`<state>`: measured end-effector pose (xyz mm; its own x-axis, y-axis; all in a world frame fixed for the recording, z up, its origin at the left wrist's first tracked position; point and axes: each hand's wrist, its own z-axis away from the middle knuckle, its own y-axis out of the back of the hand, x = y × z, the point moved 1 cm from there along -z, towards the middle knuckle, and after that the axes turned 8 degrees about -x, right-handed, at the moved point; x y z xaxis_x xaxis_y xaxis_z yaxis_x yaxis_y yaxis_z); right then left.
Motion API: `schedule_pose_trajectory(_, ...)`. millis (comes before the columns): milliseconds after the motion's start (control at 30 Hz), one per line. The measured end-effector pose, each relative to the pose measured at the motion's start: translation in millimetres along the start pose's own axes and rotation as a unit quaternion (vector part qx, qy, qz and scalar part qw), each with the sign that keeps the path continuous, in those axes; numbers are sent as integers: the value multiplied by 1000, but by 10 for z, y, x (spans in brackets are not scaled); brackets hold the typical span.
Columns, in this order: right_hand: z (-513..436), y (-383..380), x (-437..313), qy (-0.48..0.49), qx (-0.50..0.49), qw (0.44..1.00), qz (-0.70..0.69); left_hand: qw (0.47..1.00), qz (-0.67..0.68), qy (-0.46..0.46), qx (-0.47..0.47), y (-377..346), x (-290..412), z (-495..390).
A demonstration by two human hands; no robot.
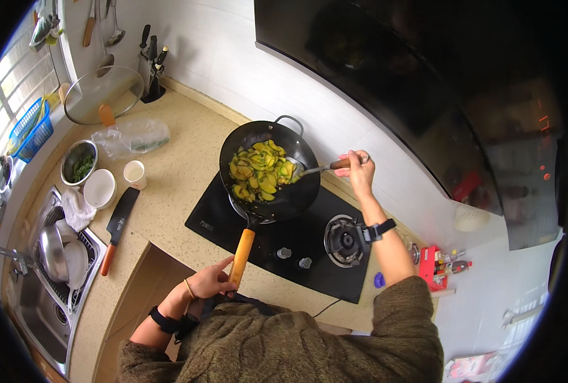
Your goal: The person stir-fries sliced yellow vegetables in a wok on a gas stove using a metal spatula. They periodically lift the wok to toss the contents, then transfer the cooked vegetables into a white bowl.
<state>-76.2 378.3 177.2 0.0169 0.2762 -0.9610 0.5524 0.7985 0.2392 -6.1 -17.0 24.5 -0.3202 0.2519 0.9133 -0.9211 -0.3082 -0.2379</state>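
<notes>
A black wok (303,201) sits on the left burner of a black glass gas cooktop (265,268). My left hand (212,280) grips the end of its wooden handle (242,253) near my body. Held in my right hand (358,172) is the wooden grip of a metal spatula (315,169); its head lies inside the wok at the right edge of the food. Sliced green-yellow vegetables (260,170), perhaps zucchini, fill the middle of the wok.
Left of the cooktop are a cleaver (118,222), a paper cup (135,174), a white bowl (100,188), a metal bowl of greens (79,163) and a plastic bag (133,136). Beyond them stand a glass lid (104,95) and knife block (153,91). A range hood (384,86) hangs at upper right.
</notes>
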Motion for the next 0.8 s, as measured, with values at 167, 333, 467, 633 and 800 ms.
schedule_pose_trajectory(167,153,-228,11,13,-43,997,-62,1000,-7,6,-6,8,43,-5)
schedule_pose_trajectory(333,651,-313,-477,190,-195,960,68,1000,-16,25,-2,5,46,4)
schedule_pose_trajectory(467,546,-188,-528,201,-262,930,162,999,-34,25,-8,9,62,9)
schedule_pose_trajectory(633,-200,22,-147,102,-235,956,142,1000,-24,14,0,-11,78,22)
schedule_pose_trajectory(800,-483,-43,133,1,-247,968,-53,1000,-25,6,1,-17,52,9)
